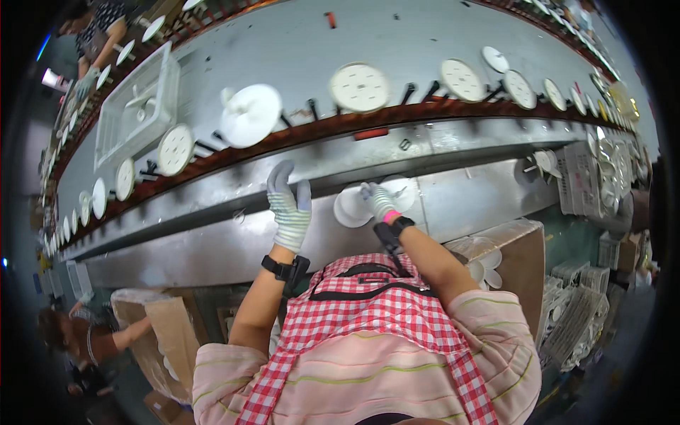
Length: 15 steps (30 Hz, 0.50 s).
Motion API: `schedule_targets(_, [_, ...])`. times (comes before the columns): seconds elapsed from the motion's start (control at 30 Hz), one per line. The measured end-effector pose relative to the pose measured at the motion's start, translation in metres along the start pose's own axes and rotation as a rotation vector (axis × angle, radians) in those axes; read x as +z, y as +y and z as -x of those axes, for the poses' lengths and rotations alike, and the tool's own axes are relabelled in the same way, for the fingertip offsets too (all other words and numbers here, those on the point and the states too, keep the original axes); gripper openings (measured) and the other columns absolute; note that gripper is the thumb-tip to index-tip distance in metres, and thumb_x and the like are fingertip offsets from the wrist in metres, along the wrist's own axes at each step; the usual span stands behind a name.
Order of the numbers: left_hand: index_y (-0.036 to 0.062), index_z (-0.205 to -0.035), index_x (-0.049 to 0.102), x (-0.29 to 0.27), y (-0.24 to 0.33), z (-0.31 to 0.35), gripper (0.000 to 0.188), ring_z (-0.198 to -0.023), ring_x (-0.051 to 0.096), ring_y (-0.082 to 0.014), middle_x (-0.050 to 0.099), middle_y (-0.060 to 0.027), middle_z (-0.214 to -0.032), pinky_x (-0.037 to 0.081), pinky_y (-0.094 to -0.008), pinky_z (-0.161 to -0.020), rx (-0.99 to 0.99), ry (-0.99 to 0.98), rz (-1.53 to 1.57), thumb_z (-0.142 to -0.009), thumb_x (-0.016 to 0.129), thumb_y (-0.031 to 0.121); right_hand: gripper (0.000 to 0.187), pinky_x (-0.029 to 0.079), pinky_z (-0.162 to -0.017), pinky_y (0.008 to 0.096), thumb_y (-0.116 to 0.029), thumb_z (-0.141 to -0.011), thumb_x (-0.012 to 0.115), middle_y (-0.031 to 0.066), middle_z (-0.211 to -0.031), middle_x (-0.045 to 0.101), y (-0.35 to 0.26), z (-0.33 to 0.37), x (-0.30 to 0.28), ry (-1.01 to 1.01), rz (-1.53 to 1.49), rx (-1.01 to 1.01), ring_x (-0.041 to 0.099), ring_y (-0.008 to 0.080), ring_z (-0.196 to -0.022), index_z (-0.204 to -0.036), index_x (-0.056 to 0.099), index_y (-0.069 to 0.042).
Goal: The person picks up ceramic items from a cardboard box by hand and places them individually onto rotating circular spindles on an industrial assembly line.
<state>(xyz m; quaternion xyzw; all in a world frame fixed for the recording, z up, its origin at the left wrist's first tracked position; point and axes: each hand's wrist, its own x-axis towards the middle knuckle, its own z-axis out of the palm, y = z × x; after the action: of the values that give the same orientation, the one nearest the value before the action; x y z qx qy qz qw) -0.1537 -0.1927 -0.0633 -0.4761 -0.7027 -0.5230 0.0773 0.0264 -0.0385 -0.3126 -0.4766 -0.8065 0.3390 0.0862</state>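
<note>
My left hand (289,212), in a striped glove with grey fingertips, is raised over the steel ledge. Its thumb and fingers are apart and nothing is in it. Above it on the line stands a plain white disc (256,117) with a stem-like knob. My right hand (380,201), gloved the same way, is low over the ledge with fingers curled together at the edge of a white disc (350,206). A second white disc (405,190) lies against its other side. The glove hides part of both discs and the exact grip.
Slotted white discs (359,87) stand along the line among black holders (409,92). A translucent crate (170,85) sits at the far left. A box (520,258) with white pieces is near my right elbow. Co-workers (99,35) are at the left; a metal clip (404,144) lies ahead.
</note>
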Motion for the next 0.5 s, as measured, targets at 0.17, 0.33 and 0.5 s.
schedule_targets(0.17, [0.0031, -0.115, 0.052, -0.024, 0.002, -0.023, 0.031, -0.101, 0.055, -0.028, 0.054, -0.0158, -0.113, 0.046, -0.0374, -0.087, 0.119, -0.066, -0.031, -0.084, 0.055, 0.004, 0.021, 0.043, -0.07, 0.0466, -0.023, -0.091, 0.05, 0.024, -0.085, 0.059, -0.116, 0.045, -0.112, -0.096, -0.365, -0.235, 0.055, 0.0439, -0.084, -0.092, 0.058, -0.004])
schedule_targets(0.33, [0.002, -0.11, 0.054, -0.014, 0.034, -0.07, 0.027, -0.101, 0.055, -0.0323, 0.056, -0.0159, -0.109, 0.044, -0.0397, -0.09, 0.076, -0.099, 0.214, -0.083, 0.055, 0.006, 0.023, 0.045, -0.059, 0.0242, -0.022, -0.096, 0.047, 0.0013, -0.074, 0.06, -0.139, 0.046, -0.322, 0.485, -0.401, -0.345, 0.054, 0.0086, -0.065, -0.096, 0.062, -0.004])
schedule_targets(0.5, [0.0027, -0.11, 0.055, 0.073, 0.084, -0.149, 0.028, -0.099, 0.057, -0.0337, 0.059, -0.0184, -0.105, 0.045, -0.0398, -0.088, 0.241, -0.363, 0.359, -0.086, 0.054, 0.017, 0.027, 0.048, -0.06, 0.0372, -0.032, -0.092, 0.054, 0.0148, -0.079, 0.064, -0.119, -0.075, -0.415, 0.635, -0.246, -0.101, 0.063, 0.0257, -0.067, -0.101, 0.06, -0.007])
